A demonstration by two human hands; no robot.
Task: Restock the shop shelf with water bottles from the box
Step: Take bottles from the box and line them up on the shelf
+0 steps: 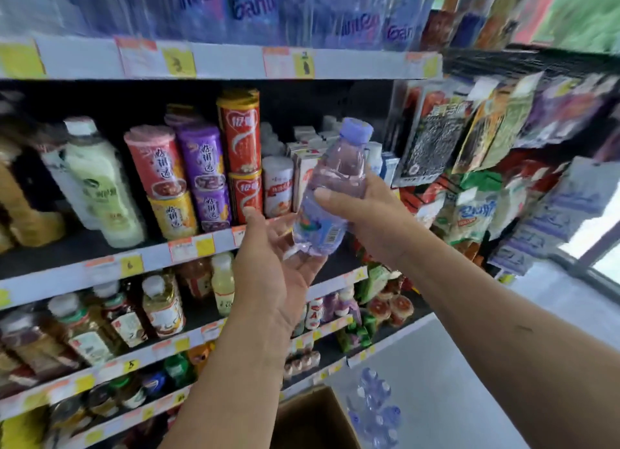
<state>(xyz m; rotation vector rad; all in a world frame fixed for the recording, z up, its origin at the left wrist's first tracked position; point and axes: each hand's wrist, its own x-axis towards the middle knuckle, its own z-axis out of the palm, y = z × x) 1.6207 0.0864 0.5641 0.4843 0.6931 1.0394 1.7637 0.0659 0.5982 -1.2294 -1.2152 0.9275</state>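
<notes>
A clear water bottle (330,190) with a pale blue cap and a colourful label is held up, tilted, in front of the shelf. My right hand (364,210) grips its middle, thumb across the front. My left hand (280,264) lies palm up under the bottle's base, fingers relaxed and touching it. The top shelf (235,64) carries a row of wrapped water bottles (255,9), blurred. Down at the floor a cardboard box (312,418) shows a brown corner, and a pack of water bottles (375,408) lies beside it.
The middle shelf (151,250) holds cans (238,133), milk drink bottles (100,183) and small cartons. Lower shelves carry tea and juice bottles (161,304). A rack of hanging snack bags (476,153) stands at the right. Grey floor (453,364) lies below.
</notes>
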